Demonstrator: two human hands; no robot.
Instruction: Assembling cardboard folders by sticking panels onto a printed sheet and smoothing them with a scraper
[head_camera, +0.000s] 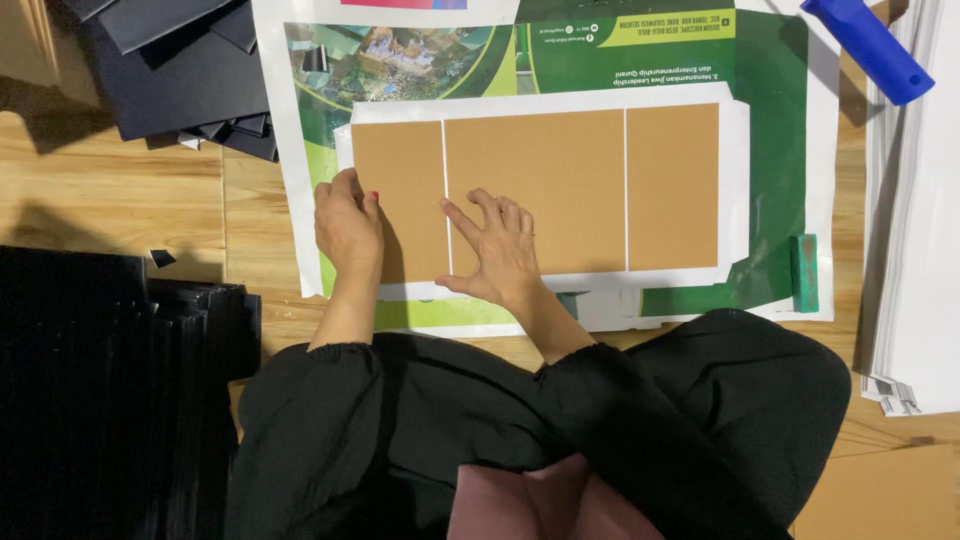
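Cardboard panels: I see three flat brown cardboard panels (535, 190) lying side by side on a white sheet (738, 180), thin white gaps between them; narrow one left, wide one middle, medium one right.
Left hand: my left hand (347, 228) lies flat on the narrow panel's outer edge, fingers together, gripping nothing.
Right hand: my right hand (500, 250) is spread open, fingertips pressing by the first gap, holding nothing.
Progress: all three panels look placed and lined up; the white margins are not yet folded over, so I judge the wrapping is left.
Textures: matte board, smooth paper, glossy green poster (770, 90) underneath.
Around: wooden floor (110, 190), dark sheets (190, 70), black stack (100, 380), blue handle (868, 45), green block (804, 272), white paper pile (925, 220).
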